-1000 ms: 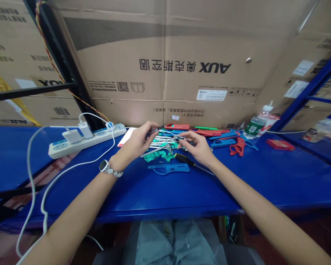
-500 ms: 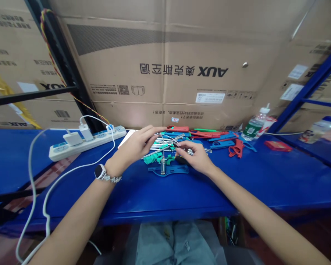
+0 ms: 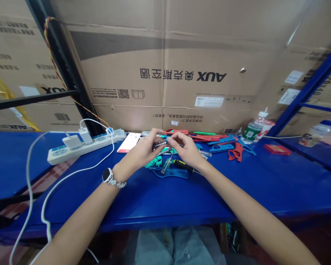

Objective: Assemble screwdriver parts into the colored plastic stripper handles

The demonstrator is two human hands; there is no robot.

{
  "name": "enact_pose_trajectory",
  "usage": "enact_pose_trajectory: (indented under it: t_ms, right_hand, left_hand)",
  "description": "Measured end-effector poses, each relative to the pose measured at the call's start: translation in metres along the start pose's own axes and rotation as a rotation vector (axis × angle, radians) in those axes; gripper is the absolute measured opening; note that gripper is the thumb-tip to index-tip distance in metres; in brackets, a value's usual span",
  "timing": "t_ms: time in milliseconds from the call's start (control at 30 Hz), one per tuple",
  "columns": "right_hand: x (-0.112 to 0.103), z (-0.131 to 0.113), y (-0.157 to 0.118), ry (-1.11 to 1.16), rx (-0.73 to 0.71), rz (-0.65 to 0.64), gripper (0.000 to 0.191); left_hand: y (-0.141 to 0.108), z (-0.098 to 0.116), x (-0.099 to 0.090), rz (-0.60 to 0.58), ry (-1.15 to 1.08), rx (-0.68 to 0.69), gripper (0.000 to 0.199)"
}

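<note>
My left hand is closed on a thin metal tube. Thumb and forefinger of my right hand pinch at the tube's right end, close to the left fingertips; the exact contact is partly hidden. Just below the hands, a small clear cylinder with a wire leans at a slant on a blue plastic shell. A screwdriver with a black and yellow handle lies under my right wrist. Green plastic pieces lie below my left fingers.
Red plastic shells and blue plastic shells lie to the right. Farther right stand a bottle with a green label and a red box. A white power strip with cables lies left. A large cardboard box rises behind.
My hands have come together over the pile, with a metal tube now between them. The clear cylinder has gone from upright to slanted, and the screwdriver shows more.
</note>
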State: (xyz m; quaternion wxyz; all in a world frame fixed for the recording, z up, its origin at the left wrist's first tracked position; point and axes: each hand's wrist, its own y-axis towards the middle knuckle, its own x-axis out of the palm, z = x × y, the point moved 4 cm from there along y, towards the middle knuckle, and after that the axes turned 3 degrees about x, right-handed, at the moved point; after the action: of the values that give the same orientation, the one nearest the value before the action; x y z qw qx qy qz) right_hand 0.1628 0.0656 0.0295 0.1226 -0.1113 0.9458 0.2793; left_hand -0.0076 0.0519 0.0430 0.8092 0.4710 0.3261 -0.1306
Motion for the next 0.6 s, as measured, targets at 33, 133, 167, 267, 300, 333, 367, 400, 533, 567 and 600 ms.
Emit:
enact_pose_trajectory:
  t_ms: [33,133,167,267,300,333,367,400,533,567,600]
  right_hand:
    - [0.001,0.001,-0.001,-0.003,-0.003,-0.002,0.040]
    - [0.002,0.002,-0.005,-0.008,0.003,-0.015,0.039]
    - [0.002,0.002,-0.006,0.000,0.009,-0.020,0.039]
    - [0.002,0.004,-0.007,0.062,0.065,-0.049,0.041]
    - [0.003,0.005,-0.007,0.088,0.096,-0.061,0.042]
    - [0.003,0.006,-0.007,0.109,0.128,-0.073,0.043]
    - [0.003,0.007,-0.007,0.122,0.156,-0.082,0.043]
    - [0.003,0.008,-0.007,0.128,0.173,-0.087,0.043]
    - [-0.004,0.005,-0.004,0.102,0.157,-0.094,0.040]
    - [-0.006,0.003,-0.003,0.089,0.148,-0.106,0.039]
    - [-0.008,0.002,-0.003,0.074,0.139,-0.120,0.037]
  left_hand:
    - [0.000,0.000,0.000,0.004,0.014,0.004,0.025]
    - [0.001,0.002,-0.002,0.013,0.116,0.060,0.012]
    - [0.001,0.003,-0.003,0.026,0.150,0.086,0.014]
    - [0.002,0.005,-0.006,0.058,0.194,0.140,0.015]
    - [0.001,0.004,-0.007,0.049,0.197,0.151,0.014]
    - [0.000,0.003,-0.007,0.031,0.202,0.161,0.012]
    - [-0.001,0.002,-0.007,0.008,0.210,0.171,0.011]
    - [-0.002,0.001,-0.008,-0.012,0.223,0.180,0.012]
    - [-0.006,-0.002,-0.012,-0.034,0.253,0.193,0.017]
    - [-0.006,-0.002,-0.013,-0.036,0.249,0.195,0.018]
    - [-0.007,-0.002,-0.013,-0.041,0.244,0.197,0.018]
